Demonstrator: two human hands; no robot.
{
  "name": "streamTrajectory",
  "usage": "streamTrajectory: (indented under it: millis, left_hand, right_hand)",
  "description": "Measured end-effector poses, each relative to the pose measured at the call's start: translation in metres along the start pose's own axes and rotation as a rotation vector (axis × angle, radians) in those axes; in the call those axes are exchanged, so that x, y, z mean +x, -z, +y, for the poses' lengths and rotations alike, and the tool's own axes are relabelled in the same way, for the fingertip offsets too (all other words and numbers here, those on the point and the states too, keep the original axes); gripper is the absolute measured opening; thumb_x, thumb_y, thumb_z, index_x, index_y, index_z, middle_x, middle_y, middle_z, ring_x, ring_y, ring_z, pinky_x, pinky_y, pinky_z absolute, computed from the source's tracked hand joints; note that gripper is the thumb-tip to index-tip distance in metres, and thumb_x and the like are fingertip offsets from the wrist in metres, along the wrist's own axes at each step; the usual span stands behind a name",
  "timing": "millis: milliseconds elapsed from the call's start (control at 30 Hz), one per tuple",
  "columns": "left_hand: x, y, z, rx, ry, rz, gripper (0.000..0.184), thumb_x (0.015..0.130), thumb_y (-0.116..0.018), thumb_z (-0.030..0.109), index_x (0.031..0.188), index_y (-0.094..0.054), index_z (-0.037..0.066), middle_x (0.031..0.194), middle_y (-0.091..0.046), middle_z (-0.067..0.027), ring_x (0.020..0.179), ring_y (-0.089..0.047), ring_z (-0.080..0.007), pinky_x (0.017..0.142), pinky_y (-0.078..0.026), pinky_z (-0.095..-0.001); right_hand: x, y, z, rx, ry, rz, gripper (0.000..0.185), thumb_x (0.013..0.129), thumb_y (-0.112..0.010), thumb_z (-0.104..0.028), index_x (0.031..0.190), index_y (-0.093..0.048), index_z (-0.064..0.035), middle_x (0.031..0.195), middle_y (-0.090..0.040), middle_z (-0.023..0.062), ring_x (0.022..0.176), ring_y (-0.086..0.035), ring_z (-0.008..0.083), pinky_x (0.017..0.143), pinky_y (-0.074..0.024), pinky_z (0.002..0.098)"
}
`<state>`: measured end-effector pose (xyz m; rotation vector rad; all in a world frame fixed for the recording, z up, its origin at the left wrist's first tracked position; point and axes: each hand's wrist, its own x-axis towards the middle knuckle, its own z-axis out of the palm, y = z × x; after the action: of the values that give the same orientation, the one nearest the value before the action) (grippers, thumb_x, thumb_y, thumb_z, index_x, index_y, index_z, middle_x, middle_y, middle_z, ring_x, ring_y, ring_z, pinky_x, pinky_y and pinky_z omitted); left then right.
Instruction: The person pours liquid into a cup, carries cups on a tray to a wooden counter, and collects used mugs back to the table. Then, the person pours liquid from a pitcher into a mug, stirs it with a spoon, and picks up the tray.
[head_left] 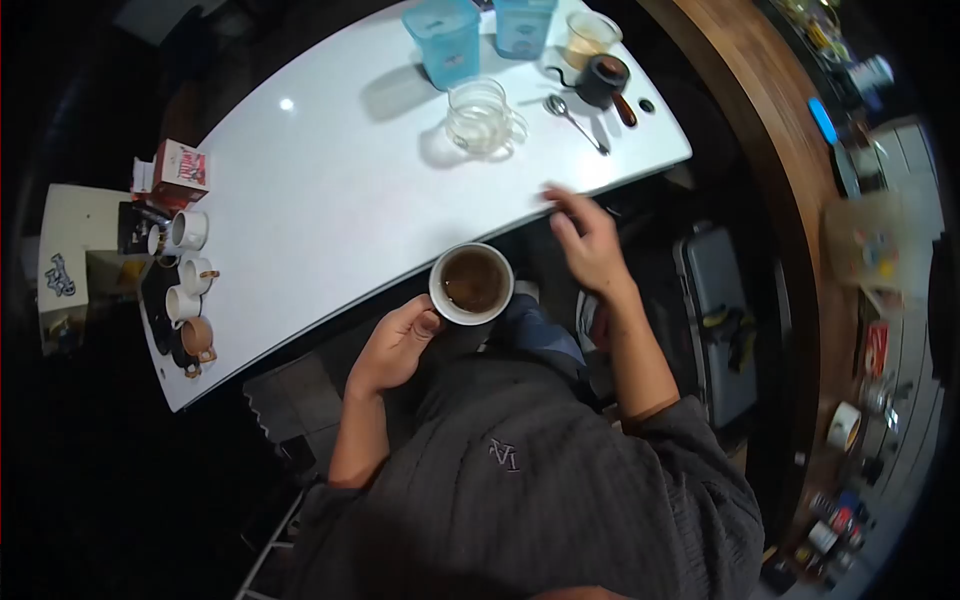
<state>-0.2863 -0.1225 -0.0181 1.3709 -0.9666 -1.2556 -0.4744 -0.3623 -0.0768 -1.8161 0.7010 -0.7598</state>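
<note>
A white cup [437, 282] with brown liquid in it is held upright by my left hand [396, 347], close to the front edge of the white table [330, 215]. My right hand [592, 243] hovers off to the right of the cup, near the table edge. Its fingers are apart, slightly blurred, and nothing shows in them. Beyond it on the table lies a metal spoon [577, 124]. A clear glass pitcher [478, 115] with liquid in it stands to the left of the spoon. Behind the spoon sits a dark pot [603, 80] with a wooden handle.
Two blue plastic containers [443, 45] and a glass [592, 38] with pale liquid stand at the back. Several cups [190, 231] line the table's left end, beside a red box [181, 172]. A grey case [722, 325] and a wooden counter [780, 160] are at right.
</note>
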Motion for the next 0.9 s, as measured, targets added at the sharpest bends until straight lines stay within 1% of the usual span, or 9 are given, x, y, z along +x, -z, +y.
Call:
streamTrajectory:
  millis: [33, 100, 233, 400, 500, 567, 667, 767, 900]
  left_hand:
    - [0.006, -0.001, 0.002, 0.009, -0.001, 0.027, 0.051, 0.099, -0.046, 0.047, 0.114, -0.057, -0.001, 0.086, -0.051, 0.0028, 0.080, -0.045, -0.0077, 0.076, -0.040, -0.0230]
    - [0.013, -0.002, -0.001, 0.074, 0.045, 0.192, 0.051, 0.100, -0.046, 0.044, 0.123, -0.055, -0.001, 0.088, -0.052, 0.0030, 0.081, -0.045, -0.0079, 0.078, -0.040, -0.0233]
    - [0.034, -0.004, -0.005, -0.007, 0.073, 0.361, 0.049, 0.101, -0.047, 0.039, 0.129, -0.053, -0.002, 0.092, -0.053, 0.0023, 0.085, -0.045, -0.0074, 0.081, -0.039, -0.0233]
    - [0.051, 0.002, -0.009, -0.059, 0.028, 0.463, 0.034, 0.103, -0.044, 0.036, 0.092, -0.054, 0.004, 0.083, -0.046, 0.0041, 0.077, -0.039, -0.0064, 0.073, -0.036, -0.0223]
    - [0.059, 0.017, -0.016, -0.062, 0.035, 0.463, 0.035, 0.103, -0.044, 0.035, 0.091, -0.054, 0.004, 0.082, -0.045, 0.0036, 0.076, -0.039, -0.0071, 0.073, -0.035, -0.0226]
    - [0.065, 0.029, -0.024, -0.055, 0.054, 0.473, 0.036, 0.103, -0.043, 0.036, 0.090, -0.053, 0.004, 0.081, -0.045, 0.0035, 0.076, -0.039, -0.0073, 0.073, -0.035, -0.0228]
    - [0.070, 0.049, -0.033, -0.031, 0.083, 0.472, 0.036, 0.103, -0.043, 0.036, 0.089, -0.053, 0.004, 0.081, -0.045, 0.0034, 0.077, -0.039, -0.0076, 0.073, -0.036, -0.0231]
    - [0.074, 0.069, -0.037, 0.010, 0.080, 0.449, 0.037, 0.103, -0.044, 0.037, 0.089, -0.053, 0.004, 0.081, -0.045, 0.0034, 0.078, -0.040, -0.0077, 0.075, -0.036, -0.0232]
    - [0.072, 0.099, -0.046, 0.010, 0.073, 0.371, 0.039, 0.102, -0.046, 0.039, 0.089, -0.054, 0.004, 0.082, -0.046, 0.0037, 0.080, -0.041, -0.0074, 0.076, -0.037, -0.0226]
  right_hand:
    - [0.021, 0.011, 0.009, -0.225, -0.048, 0.144, 0.043, 0.082, -0.070, -0.026, 0.117, -0.062, -0.0025, 0.110, -0.067, 0.0144, 0.100, -0.063, 0.0307, 0.089, -0.0467, 0.0406]
    - [0.055, 0.030, 0.063, -0.587, -0.070, 0.399, 0.044, 0.080, -0.071, -0.035, 0.114, -0.063, -0.0070, 0.104, -0.065, 0.0117, 0.096, -0.060, 0.0291, 0.088, -0.0426, 0.0437]
    - [0.094, 0.051, 0.092, -0.862, -0.271, 0.354, 0.034, 0.081, -0.071, -0.038, 0.103, -0.067, -0.0119, 0.099, -0.061, 0.0142, 0.097, -0.056, 0.0331, 0.086, -0.0422, 0.0446]
    - [0.106, 0.058, 0.092, -0.802, -0.419, 0.110, 0.029, 0.085, -0.067, -0.035, 0.098, -0.066, -0.0086, 0.099, -0.059, 0.0173, 0.097, -0.056, 0.0367, 0.085, -0.0451, 0.0460]
    - [0.095, 0.059, 0.070, -0.830, -0.376, 0.083, 0.025, 0.090, -0.062, -0.028, 0.096, -0.061, -0.0047, 0.095, -0.062, 0.0187, 0.089, -0.061, 0.0388, 0.077, -0.0487, 0.0488]
    - [0.085, 0.060, 0.053, -0.761, -0.349, 0.199, 0.020, 0.092, -0.059, -0.022, 0.098, -0.059, -0.0027, 0.086, -0.067, 0.0173, 0.077, -0.066, 0.0371, 0.067, -0.0511, 0.0468]
    - [0.069, 0.065, 0.029, -0.491, -0.042, 0.478, 0.015, 0.094, -0.058, -0.012, 0.101, -0.061, 0.0004, 0.081, -0.069, 0.0152, 0.071, -0.070, 0.0258, 0.061, -0.0528, 0.0347]
    - [0.065, 0.057, -0.001, 0.047, -0.128, 0.735, 0.019, 0.098, -0.055, -0.015, 0.101, -0.064, 0.0014, 0.078, -0.063, 0.0040, 0.070, -0.060, 0.0097, 0.064, -0.0483, 0.0230]
    - [0.067, 0.037, -0.039, 0.373, -0.149, 0.723, 0.026, 0.101, -0.051, -0.018, 0.107, -0.061, 0.0055, 0.081, -0.056, 0.0015, 0.069, -0.048, 0.0037, 0.061, -0.0382, 0.0174]
